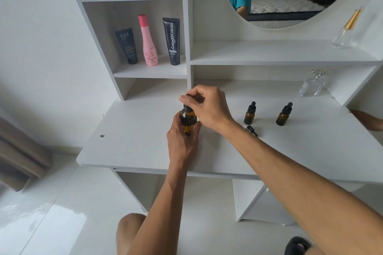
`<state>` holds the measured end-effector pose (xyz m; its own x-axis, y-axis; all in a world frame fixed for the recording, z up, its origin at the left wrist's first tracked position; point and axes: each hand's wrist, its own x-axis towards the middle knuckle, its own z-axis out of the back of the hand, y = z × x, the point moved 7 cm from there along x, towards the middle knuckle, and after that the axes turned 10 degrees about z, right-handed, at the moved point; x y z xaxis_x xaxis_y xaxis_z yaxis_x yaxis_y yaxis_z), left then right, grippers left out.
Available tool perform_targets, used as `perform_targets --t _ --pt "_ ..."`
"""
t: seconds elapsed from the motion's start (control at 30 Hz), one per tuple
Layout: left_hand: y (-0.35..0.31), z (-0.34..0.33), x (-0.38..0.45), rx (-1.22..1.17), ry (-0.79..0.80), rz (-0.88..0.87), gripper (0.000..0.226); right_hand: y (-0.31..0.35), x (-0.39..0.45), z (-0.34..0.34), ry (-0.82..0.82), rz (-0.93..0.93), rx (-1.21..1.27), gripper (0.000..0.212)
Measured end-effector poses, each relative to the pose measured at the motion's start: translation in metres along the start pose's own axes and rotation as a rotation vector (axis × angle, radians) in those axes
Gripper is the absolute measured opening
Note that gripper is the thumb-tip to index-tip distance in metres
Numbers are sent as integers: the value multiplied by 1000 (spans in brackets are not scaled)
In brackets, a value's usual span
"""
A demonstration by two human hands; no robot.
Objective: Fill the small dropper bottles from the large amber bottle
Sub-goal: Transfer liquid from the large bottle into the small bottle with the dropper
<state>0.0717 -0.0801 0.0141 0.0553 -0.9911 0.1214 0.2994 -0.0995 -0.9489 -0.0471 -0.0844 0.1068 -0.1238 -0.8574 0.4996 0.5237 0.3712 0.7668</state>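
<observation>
Head view: large amber bottle [188, 121] stands upright near the middle of the desk [132, 146], just in front of the shelf upright. Left hand [182, 140] is wrapped round its body from the near side, thumb and fingers curled on the glass. Right hand [204, 105] comes from above, fingertips pinching the black dropper cap [186, 107] on the neck. Whether the cap is being loosened or tightened cannot be told from this moment. Judgement: step in hand is working the cap; to do it well, keep the bottle pressed flat to the desk with the left grip low, turn only at the cap, and lift straight up so the pipette clears the neck without dripping. To the right, well apart from the hands, two small dropper bottles [250, 113] [284, 114] stand upright with caps on. A loose dropper [251, 129] lies on its side just in front of the nearer one, partly hidden by the right forearm. Fill level in the small bottles cannot be read. Behind, the shelf holds a dark tube [126, 45], a pink bottle [148, 41] and a black tube [172, 41].
</observation>
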Motion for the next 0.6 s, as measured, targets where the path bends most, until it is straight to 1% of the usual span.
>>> perform_targets --t 0.33,0.6 --pt "1 -1 0 16 -6 13 33 -2 -2 1 7 -10 -5 25" --pt "0 0 1 35 -23 6 40 -4 -7 14 11 -39 36 43"
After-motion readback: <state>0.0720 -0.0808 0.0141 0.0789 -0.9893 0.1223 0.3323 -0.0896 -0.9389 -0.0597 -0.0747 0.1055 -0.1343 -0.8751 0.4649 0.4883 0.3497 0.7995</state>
